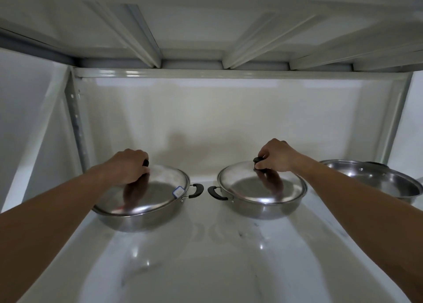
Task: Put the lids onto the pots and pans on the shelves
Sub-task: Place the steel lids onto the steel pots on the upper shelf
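White shelf (206, 257): hands (128, 165) grip both lids' (146, 193) knobs (258, 160).

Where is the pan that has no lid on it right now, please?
In the head view, the uncovered pan sits at the far right of the shelf, just beyond the right hand, which grips the knob of the neighbouring lid.

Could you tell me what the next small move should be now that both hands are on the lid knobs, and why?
Probably let go of both knobs. The left hand and right hand each grip a lid, and the left lid and middle lid appear seated on their pans. The pan at the far right has no lid.
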